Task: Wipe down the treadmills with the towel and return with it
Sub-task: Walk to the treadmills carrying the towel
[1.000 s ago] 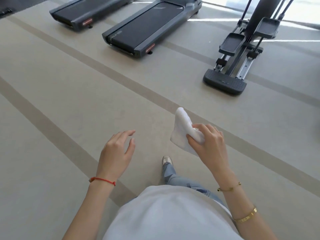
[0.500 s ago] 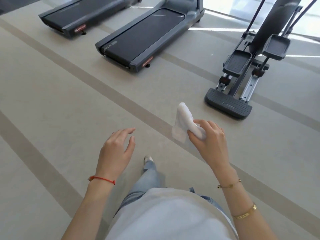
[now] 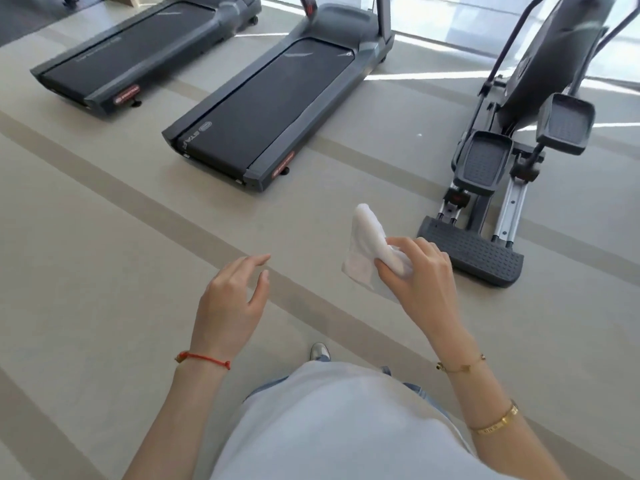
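Right hand (image 3: pixel 420 278) pinching white towel (image 3: pixel 369 249) between thumb and curled fingers (image 3: pixel 403 242), cloth sticking up past fingertips, short of nearer treadmill (image 3: pixel 277 109); left hand (image 3: pixel 230 299) loosely open, empty.

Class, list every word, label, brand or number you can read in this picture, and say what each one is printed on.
"STAR": light letters, seen sideways, on the rear end of the near treadmill; the last letter is unclear.
Red label on its rear corner: too blurred.
Red label on the far treadmill: too blurred.
Engraving on the gold bangle: too small.
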The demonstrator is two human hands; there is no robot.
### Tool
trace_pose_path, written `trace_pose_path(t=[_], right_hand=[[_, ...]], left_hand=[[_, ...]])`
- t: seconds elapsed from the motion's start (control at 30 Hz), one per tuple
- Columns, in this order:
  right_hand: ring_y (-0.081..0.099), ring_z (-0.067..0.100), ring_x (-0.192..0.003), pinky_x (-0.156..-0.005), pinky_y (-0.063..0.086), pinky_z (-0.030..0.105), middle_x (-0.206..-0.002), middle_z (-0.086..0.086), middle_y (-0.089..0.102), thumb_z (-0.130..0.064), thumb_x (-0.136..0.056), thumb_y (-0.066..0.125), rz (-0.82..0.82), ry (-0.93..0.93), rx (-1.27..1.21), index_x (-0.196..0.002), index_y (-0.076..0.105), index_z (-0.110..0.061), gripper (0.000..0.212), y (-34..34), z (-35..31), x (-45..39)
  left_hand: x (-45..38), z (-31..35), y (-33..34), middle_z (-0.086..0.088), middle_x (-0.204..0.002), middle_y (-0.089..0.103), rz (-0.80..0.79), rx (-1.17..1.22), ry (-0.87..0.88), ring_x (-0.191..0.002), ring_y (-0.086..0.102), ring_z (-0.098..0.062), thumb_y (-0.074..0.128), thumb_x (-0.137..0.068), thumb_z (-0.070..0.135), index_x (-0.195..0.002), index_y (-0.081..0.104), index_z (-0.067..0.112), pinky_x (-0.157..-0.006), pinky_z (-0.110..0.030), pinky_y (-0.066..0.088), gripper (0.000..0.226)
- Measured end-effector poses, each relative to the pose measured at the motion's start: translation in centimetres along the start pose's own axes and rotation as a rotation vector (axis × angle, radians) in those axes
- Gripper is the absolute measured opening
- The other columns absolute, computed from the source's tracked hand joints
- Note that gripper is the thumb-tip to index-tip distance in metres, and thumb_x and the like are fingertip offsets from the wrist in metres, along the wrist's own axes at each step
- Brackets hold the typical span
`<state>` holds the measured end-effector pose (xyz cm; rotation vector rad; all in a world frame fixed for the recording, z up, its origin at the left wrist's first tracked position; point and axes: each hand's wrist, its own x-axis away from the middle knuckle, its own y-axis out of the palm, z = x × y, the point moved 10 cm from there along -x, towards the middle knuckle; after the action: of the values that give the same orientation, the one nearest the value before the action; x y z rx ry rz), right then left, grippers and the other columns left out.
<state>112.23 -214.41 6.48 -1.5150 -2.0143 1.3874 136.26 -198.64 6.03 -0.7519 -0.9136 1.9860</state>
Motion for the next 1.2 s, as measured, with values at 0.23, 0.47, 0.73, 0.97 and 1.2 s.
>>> trace_pose_path(t=[0.23, 0.47, 0.73, 0.97, 1.2], right_hand=[[0.053, 0.020, -0.079, -0.077, 0.034, 0.031, -0.083, -0.001, 0.058, -0.028, -0.084, 0.071, 0.014, 0.023, -0.005, -0.105, 0.068, -0.023, 0.022, 3.9, 0.2, -12.7], [0.054, 0.021, -0.077, -0.077, 0.039, 0.037, -0.082, 0.001, 0.058, -0.027, -0.085, 0.072, -0.029, 0.000, -0.003, -0.106, 0.070, -0.019, 0.023, 9.6, 2.2, -24.9], [0.050, 0.017, -0.075, -0.074, 0.028, 0.026, -0.080, -0.008, 0.051, -0.028, -0.083, 0.072, -0.041, -0.054, -0.029, -0.102, 0.070, -0.022, 0.020, 14.4, 4.7, -43.8], [0.045, 0.013, -0.073, -0.076, 0.040, 0.033, -0.078, -0.011, 0.044, -0.027, -0.084, 0.071, -0.014, -0.093, -0.070, -0.102, 0.070, -0.023, 0.019, 16.5, 6.5, -58.9], [0.049, 0.019, -0.072, -0.078, 0.042, 0.035, -0.077, -0.007, 0.049, -0.026, -0.084, 0.071, -0.023, -0.072, -0.068, -0.100, 0.072, -0.021, 0.017, 20.3, 9.2, -70.4]], left_hand=[[-13.7, -1.7, 1.4, 0.001, -0.115, 0.068, -0.049, -0.018, 0.031, -0.102, 0.064, -0.018, 0.056, -0.096, 0.017, -0.121, 0.065, 0.017, -0.086, -0.029, 0.049, 0.027], [-26.0, -3.9, 4.8, -0.001, -0.114, 0.069, -0.062, -0.011, 0.004, -0.108, 0.062, -0.019, 0.057, -0.096, 0.016, -0.120, 0.066, 0.015, -0.092, -0.033, 0.050, 0.026], [-44.2, -3.7, 6.7, 0.002, -0.117, 0.068, 0.023, -0.028, -0.012, -0.107, 0.063, -0.014, 0.054, -0.097, 0.019, -0.121, 0.065, 0.016, -0.092, -0.025, 0.047, 0.027], [-59.2, -2.7, 8.7, 0.005, -0.116, 0.068, 0.061, 0.005, -0.014, -0.108, 0.062, -0.013, 0.056, -0.096, 0.018, -0.120, 0.065, 0.019, -0.092, -0.030, 0.050, 0.026], [-71.6, -2.4, 12.2, 0.002, -0.115, 0.068, 0.031, 0.014, -0.002, -0.108, 0.062, -0.015, 0.057, -0.096, 0.016, -0.119, 0.066, 0.015, -0.094, -0.035, 0.050, 0.025]])
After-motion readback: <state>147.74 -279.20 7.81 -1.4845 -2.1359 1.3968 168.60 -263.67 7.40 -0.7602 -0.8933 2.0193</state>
